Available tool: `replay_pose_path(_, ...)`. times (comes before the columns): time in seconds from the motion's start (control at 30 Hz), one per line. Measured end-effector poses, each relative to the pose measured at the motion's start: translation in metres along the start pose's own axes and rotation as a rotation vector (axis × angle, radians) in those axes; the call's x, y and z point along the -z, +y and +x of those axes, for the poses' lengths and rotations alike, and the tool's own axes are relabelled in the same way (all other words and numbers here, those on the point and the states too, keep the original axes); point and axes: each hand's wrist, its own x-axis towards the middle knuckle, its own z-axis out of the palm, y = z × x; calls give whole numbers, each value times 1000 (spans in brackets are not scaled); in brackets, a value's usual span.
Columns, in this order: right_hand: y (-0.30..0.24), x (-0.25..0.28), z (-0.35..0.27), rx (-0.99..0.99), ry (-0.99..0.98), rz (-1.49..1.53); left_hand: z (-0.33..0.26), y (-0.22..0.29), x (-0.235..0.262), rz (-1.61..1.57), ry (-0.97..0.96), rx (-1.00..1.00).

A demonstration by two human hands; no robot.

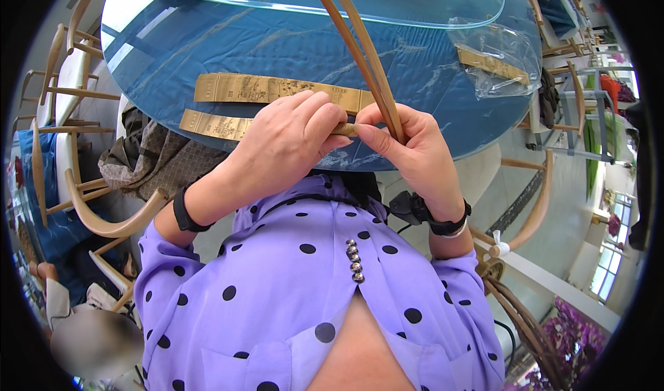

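Observation:
Both my hands meet over the near edge of a round blue table (263, 52). With curled fingers my left hand (287, 131) closes around a short brown rod-like piece (344, 129), most of it hidden in the grip. The thumb and forefinger of my right hand (418, 149) are at the rod's exposed end. Two long, thin brown wooden-looking sticks (366, 52) rise from between that hand's fingers and slant away over the table. Just beyond my left hand lie two gold printed strips (238, 88), one partly covered by the hand.
A clear plastic bag (501, 48) with another gold strip lies at the table's right. A raised glass disc (415, 7) covers the table's far part. Wooden chairs (114, 218) stand around. A patterned brown cloth or bag (162, 159) is on a seat at the left.

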Motion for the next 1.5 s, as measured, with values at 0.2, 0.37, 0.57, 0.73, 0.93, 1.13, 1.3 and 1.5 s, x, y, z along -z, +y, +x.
replay_pose_path(0.2, -7, 3, -5, -72, -102, 82, 10, -3, 16, -20, -93, -18)
replay_pose_path(0.37, -8, 4, -4, -127, -133, 82, 11, -5, 14, -35, -71, 16)
replay_pose_path(0.57, 0, 2, 0, -73, -135, 194, 15, -7, 14, 1, -47, -140)
replay_pose_path(0.73, -10, -3, 0, -101, -142, 198, 5, 3, 8, 27, -166, -90)
replay_pose_path(0.93, -10, 2, 1, -102, -142, 85, 3, 2, 2, 170, -110, -145)
replay_pose_path(1.13, -12, -3, 4, -122, -136, 112, 0, 7, 8, 256, -173, -114)
replay_pose_path(1.3, -10, -1, 6, -124, -203, 11, 1, 7, 9, 284, -167, -182)
replay_pose_path(1.5, -13, 2, 4, -27, -123, -96, 6, -4, 17, 227, -89, -191)
